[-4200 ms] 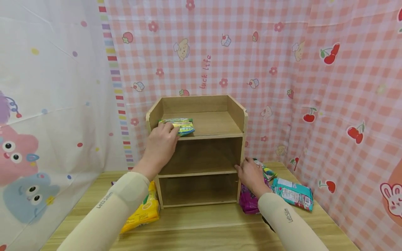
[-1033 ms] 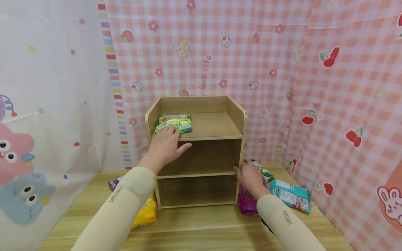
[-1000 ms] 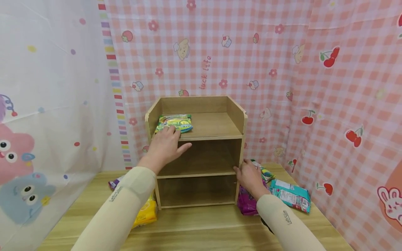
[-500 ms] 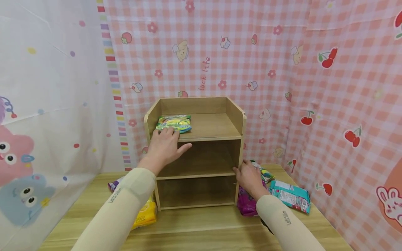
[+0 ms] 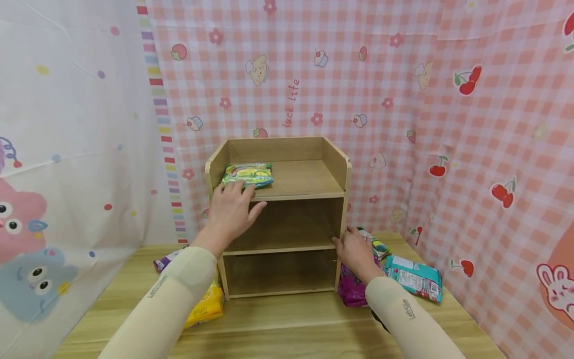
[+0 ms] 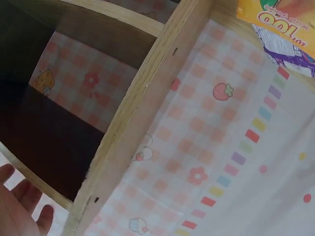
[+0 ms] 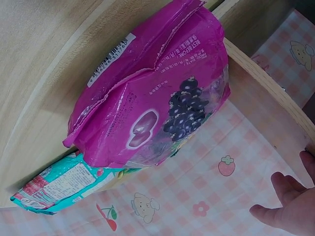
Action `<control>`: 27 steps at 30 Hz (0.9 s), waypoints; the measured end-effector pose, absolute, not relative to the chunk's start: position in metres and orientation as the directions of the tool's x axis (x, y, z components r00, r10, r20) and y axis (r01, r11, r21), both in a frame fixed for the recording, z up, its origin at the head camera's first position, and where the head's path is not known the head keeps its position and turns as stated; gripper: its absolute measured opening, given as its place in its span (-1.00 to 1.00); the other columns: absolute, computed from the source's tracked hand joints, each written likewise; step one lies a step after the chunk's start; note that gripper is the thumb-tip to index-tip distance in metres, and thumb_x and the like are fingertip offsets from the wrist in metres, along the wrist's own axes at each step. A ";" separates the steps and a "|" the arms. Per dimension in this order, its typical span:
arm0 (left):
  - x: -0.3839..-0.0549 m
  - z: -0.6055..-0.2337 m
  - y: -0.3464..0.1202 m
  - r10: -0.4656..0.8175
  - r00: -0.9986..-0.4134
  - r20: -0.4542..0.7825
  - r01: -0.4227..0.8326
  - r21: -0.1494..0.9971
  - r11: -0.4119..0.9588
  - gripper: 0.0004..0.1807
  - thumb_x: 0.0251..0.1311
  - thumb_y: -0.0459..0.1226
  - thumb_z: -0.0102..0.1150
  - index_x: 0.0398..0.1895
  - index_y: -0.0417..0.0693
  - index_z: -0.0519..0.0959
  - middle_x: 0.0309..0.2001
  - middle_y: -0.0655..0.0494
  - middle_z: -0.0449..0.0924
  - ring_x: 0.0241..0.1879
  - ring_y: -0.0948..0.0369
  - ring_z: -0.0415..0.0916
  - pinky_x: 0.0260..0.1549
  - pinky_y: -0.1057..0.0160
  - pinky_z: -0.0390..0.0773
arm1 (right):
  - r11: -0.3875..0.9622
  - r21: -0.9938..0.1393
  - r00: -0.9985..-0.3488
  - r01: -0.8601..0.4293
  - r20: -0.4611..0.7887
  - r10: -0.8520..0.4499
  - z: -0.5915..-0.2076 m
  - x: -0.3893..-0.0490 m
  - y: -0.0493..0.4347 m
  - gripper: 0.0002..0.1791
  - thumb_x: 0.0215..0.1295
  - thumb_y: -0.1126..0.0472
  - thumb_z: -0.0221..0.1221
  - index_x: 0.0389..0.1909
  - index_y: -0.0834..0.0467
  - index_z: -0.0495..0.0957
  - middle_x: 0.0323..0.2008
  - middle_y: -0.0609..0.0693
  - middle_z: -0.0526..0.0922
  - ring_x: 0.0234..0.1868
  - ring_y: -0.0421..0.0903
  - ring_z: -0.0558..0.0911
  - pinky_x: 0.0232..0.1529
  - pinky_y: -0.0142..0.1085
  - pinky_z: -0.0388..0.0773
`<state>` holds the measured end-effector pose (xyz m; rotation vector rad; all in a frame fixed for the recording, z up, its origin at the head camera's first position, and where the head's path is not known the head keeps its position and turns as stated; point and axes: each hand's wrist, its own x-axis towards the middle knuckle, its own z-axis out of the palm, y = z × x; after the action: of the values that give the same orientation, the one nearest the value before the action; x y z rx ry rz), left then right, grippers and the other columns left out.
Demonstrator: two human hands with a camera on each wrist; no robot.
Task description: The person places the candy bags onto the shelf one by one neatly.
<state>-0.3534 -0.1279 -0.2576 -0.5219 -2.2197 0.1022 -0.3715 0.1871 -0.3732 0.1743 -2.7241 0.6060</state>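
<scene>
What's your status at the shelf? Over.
Left hand before green packet, contact unclear. Right hand gripping shelf, right side. Green packet on top tier, left end. Left hand partly hides it; nothing else in front.

Pink-and-white checked fabric curtain (image 5: 332,85): "luck life", in red script running vertically. Cream fabric sleeves, left (image 5: 172,299) and right (image 5: 414,319): dark print beginning "Lets" on the right one; the left one's is blurred. Glossy purple plastic bag with printed dark grapes (image 7: 157,93): "BEST BEFORE" and "PROD. DATE", plus a barcode whose number begins 9 556296. Yellow-orange plastic bag (image 6: 278,14): "100", upside down. Flat teal plastic packet (image 7: 69,182): label print too small to read. Green-and-yellow plastic packet (image 5: 247,173): lettering illegible.
</scene>
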 end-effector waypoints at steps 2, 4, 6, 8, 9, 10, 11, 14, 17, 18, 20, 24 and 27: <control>-0.352 -0.258 -0.131 0.401 -0.506 0.764 0.354 -0.240 0.904 -0.45 0.32 0.09 0.15 0.08 -0.19 0.57 0.06 -0.22 0.52 0.07 -0.12 0.47 -0.04 -0.13 0.44 | 0.902 -0.387 -0.933 -0.192 0.358 -0.044 -0.374 -0.372 0.187 -0.55 0.53 0.01 0.00 -0.17 0.35 0.62 0.37 0.36 0.29 0.33 0.33 0.34 0.32 0.36 -0.03; -0.351 -0.257 -0.135 0.397 -0.439 0.806 0.380 -0.233 0.895 -0.50 0.29 0.02 0.23 0.05 -0.21 0.58 0.08 -0.25 0.52 0.08 -0.14 0.46 -0.05 -0.14 0.44 | 0.902 -0.387 -0.932 -0.193 0.359 -0.045 -0.374 -0.373 0.188 -0.56 0.53 0.01 0.00 -0.20 0.33 0.62 0.37 0.36 0.29 0.33 0.33 0.34 0.32 0.36 -0.03; -0.349 -0.256 -0.139 0.388 -0.377 0.841 0.407 -0.226 0.885 -0.54 0.26 -0.05 0.28 0.02 -0.23 0.58 0.09 -0.27 0.52 0.08 -0.15 0.44 -0.07 -0.14 0.43 | 0.901 -0.386 -0.931 -0.196 0.363 -0.047 -0.374 -0.373 0.188 -0.57 0.53 0.01 0.00 -0.24 0.32 0.62 0.37 0.36 0.29 0.33 0.34 0.34 0.32 0.37 -0.02; -0.348 -0.255 -0.144 0.372 -0.319 0.872 0.421 -0.221 0.880 -0.54 0.24 -0.08 0.30 0.04 -0.24 0.58 0.10 -0.28 0.51 0.08 -0.16 0.44 -0.06 -0.15 0.42 | 0.901 -0.387 -0.930 -0.198 0.365 -0.047 -0.374 -0.373 0.189 -0.57 0.53 0.01 0.00 -0.25 0.30 0.62 0.37 0.36 0.29 0.33 0.34 0.34 0.32 0.37 -0.02; -0.347 -0.255 -0.147 0.360 -0.292 0.886 0.427 -0.216 0.878 -0.54 0.22 -0.10 0.32 0.05 -0.24 0.58 0.10 -0.28 0.50 0.08 -0.16 0.43 -0.05 -0.15 0.42 | 0.900 -0.389 -0.930 -0.199 0.365 -0.048 -0.374 -0.373 0.189 -0.57 0.53 0.01 0.00 -0.26 0.30 0.62 0.37 0.36 0.29 0.33 0.34 0.34 0.31 0.37 -0.02; -0.347 -0.255 -0.150 0.346 -0.269 0.899 0.432 -0.208 0.878 -0.54 0.21 -0.13 0.32 0.07 -0.24 0.58 0.10 -0.27 0.48 0.07 -0.17 0.43 -0.05 -0.15 0.42 | 0.899 -0.390 -0.930 -0.199 0.364 -0.048 -0.374 -0.373 0.189 -0.58 0.53 0.02 0.00 -0.27 0.29 0.62 0.37 0.36 0.28 0.33 0.34 0.34 0.31 0.38 -0.03; -0.347 -0.255 -0.153 0.328 -0.245 0.912 0.437 -0.198 0.877 -0.53 0.19 -0.14 0.33 0.08 -0.24 0.57 0.09 -0.28 0.47 0.06 -0.18 0.42 -0.05 -0.16 0.41 | 0.898 -0.391 -0.931 -0.200 0.363 -0.049 -0.374 -0.373 0.189 -0.58 0.53 0.02 0.00 -0.28 0.28 0.62 0.38 0.35 0.28 0.33 0.34 0.33 0.31 0.38 -0.03; -0.349 -0.259 -0.162 0.265 -0.194 0.945 0.448 -0.155 0.880 -0.49 0.17 -0.18 0.31 0.15 -0.24 0.52 0.11 -0.28 0.43 0.06 -0.20 0.40 -0.04 -0.18 0.42 | 0.896 -0.396 -0.934 -0.200 0.353 -0.052 -0.374 -0.373 0.188 -0.59 0.53 0.02 0.00 -0.30 0.27 0.61 0.38 0.36 0.27 0.35 0.34 0.31 0.32 0.37 -0.05; -0.350 -0.265 -0.170 0.198 -0.178 0.964 0.459 -0.097 0.883 -0.45 0.20 -0.18 0.26 0.20 -0.27 0.43 0.12 -0.30 0.40 0.07 -0.22 0.38 -0.03 -0.21 0.41 | 0.897 -0.396 -0.937 -0.198 0.345 -0.054 -0.374 -0.372 0.188 -0.58 0.54 0.02 -0.01 -0.27 0.28 0.61 0.39 0.36 0.26 0.36 0.34 0.30 0.33 0.37 -0.06; -0.351 -0.267 -0.173 0.177 -0.186 0.967 0.460 -0.073 0.885 -0.43 0.22 -0.16 0.24 0.22 -0.27 0.40 0.13 -0.30 0.39 0.08 -0.23 0.37 -0.02 -0.21 0.40 | 0.896 -0.396 -0.937 -0.199 0.345 -0.055 -0.374 -0.372 0.188 -0.58 0.54 0.02 -0.01 -0.25 0.29 0.61 0.39 0.36 0.26 0.36 0.34 0.30 0.33 0.37 -0.06; -0.351 -0.271 -0.178 0.136 -0.219 0.966 0.457 -0.022 0.889 -0.40 0.25 -0.12 0.20 0.25 -0.29 0.35 0.12 -0.32 0.38 0.07 -0.24 0.36 0.00 -0.22 0.39 | 0.898 -0.393 -0.936 -0.198 0.346 -0.055 -0.374 -0.371 0.188 -0.57 0.54 0.02 -0.01 -0.23 0.30 0.62 0.39 0.36 0.26 0.35 0.33 0.31 0.33 0.37 -0.05; -0.350 -0.280 -0.186 0.054 -0.352 0.935 0.440 0.114 0.891 -0.31 0.26 -0.04 0.17 0.29 -0.33 0.32 0.16 -0.33 0.36 0.11 -0.24 0.33 0.09 -0.23 0.33 | 0.898 -0.390 -0.934 -0.203 0.352 -0.059 -0.373 -0.371 0.188 -0.57 0.54 0.02 -0.01 -0.24 0.30 0.62 0.38 0.36 0.27 0.35 0.33 0.30 0.32 0.37 -0.06; -0.349 -0.287 -0.190 -0.007 -0.486 0.874 0.411 0.236 0.881 -0.23 0.25 0.02 0.20 0.34 -0.33 0.29 0.26 -0.31 0.31 0.20 -0.24 0.28 0.17 -0.26 0.26 | 0.898 -0.390 -0.934 -0.205 0.351 -0.061 -0.373 -0.371 0.189 -0.58 0.54 0.02 -0.02 -0.26 0.29 0.62 0.38 0.36 0.27 0.36 0.34 0.30 0.32 0.37 -0.05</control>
<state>-0.3490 -0.1902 -0.2875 -0.2935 -2.0266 -0.5152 -0.3708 0.1890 -0.3734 0.1978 -2.7305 0.6124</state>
